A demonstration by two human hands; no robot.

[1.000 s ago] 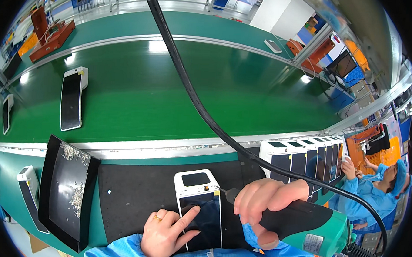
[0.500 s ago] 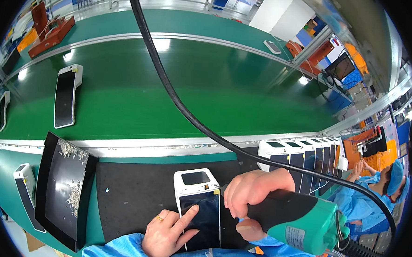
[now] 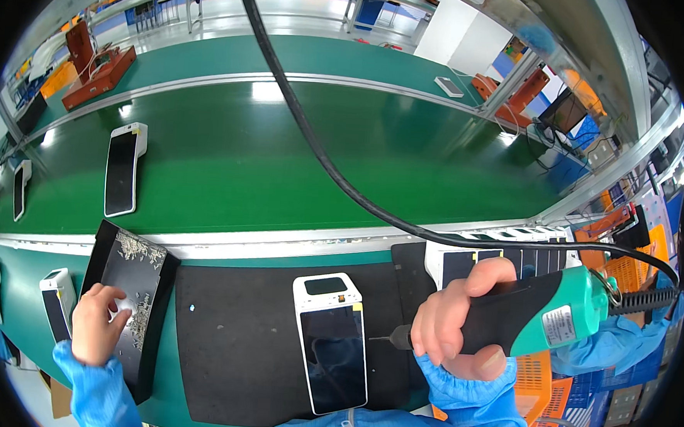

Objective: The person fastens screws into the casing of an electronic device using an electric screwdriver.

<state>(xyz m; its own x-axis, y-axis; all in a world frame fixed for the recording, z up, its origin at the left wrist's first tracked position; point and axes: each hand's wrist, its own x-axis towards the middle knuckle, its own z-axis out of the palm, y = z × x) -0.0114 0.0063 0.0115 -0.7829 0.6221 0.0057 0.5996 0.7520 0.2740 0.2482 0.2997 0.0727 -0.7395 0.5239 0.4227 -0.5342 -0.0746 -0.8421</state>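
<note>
My left hand (image 3: 98,326) reaches into a black tray (image 3: 161,304), its fingers curled in toward the thumb beside a pile of small screws (image 3: 141,320). Whatever sits between those fingertips is too small to make out. My right hand (image 3: 460,320) is closed around a green and black electric screwdriver (image 3: 557,310). Its thin bit points left, beside the right edge of a white handheld terminal (image 3: 333,356) and apart from it. The terminal lies screen up on a black mat (image 3: 234,347), with neither hand touching it.
Several similar terminals (image 3: 459,264) stand in a row at the right. Another terminal (image 3: 57,303) lies left of the tray. Beyond an aluminium rail, a green belt (image 3: 282,172) carries more terminals (image 3: 124,167). A black cable (image 3: 314,146) hangs across the view. A co-worker's blue sleeve (image 3: 617,344) shows at right.
My left hand has left the terminal's screen and moved left into the screw tray. The screwdriver has drawn back to the right, off the terminal's upper edge. The view has shifted slightly.
</note>
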